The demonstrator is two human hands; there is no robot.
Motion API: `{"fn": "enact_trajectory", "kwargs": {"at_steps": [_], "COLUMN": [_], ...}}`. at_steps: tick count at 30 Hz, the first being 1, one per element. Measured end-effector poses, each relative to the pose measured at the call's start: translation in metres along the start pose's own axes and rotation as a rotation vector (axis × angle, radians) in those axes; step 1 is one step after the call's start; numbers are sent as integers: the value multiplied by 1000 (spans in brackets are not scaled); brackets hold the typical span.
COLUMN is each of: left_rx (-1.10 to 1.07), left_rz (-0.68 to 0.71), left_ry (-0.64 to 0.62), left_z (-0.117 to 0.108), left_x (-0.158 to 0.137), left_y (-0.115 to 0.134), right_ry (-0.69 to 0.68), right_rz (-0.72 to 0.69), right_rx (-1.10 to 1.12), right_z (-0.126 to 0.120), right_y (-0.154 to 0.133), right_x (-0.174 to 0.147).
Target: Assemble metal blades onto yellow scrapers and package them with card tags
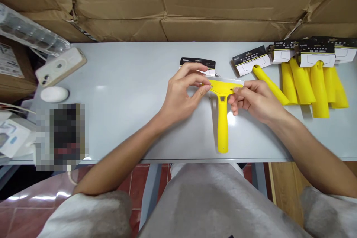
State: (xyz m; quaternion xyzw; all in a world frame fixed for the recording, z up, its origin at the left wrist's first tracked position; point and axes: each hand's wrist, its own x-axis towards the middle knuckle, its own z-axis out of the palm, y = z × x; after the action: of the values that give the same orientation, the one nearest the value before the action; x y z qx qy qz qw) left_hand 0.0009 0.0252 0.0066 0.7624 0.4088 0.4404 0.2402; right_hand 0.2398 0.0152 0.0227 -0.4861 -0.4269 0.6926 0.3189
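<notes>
Between my two hands is a yellow scraper, its handle pointing toward me and its wide head away from me. A thin pale blade runs along the far edge of the head. My left hand pinches the left end of the head near a small hole, thumb in front. On the right end, my right hand grips with the thumb by another hole, its other fingers curled behind. Beyond my left fingers lies a black and white packaging card, partly covered by the hand.
At the right lie several carded yellow scrapers, with one nearer scraper slanting beside them. A phone, a white mouse-like oval object and a pixelated item lie at the left. Cardboard walls the table's far edge.
</notes>
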Motion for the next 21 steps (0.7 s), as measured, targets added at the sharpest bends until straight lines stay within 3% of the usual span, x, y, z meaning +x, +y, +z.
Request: {"fn": "enact_trajectory", "kwargs": {"at_steps": [11, 17, 21], "left_rx": [33, -254, -488], "left_rz": [34, -253, -450], "left_ry": [-3, -17, -109], "left_z": [0, 2, 3], "left_x": [0, 1, 1], "left_y": [3, 9, 11], "right_ry": [-22, -25, -23], "right_rz": [-3, 2, 5], "right_rx": [-5, 2, 3], "right_z": [-2, -2, -1], "right_y": [4, 3, 3], "right_x": [1, 0, 0]}}
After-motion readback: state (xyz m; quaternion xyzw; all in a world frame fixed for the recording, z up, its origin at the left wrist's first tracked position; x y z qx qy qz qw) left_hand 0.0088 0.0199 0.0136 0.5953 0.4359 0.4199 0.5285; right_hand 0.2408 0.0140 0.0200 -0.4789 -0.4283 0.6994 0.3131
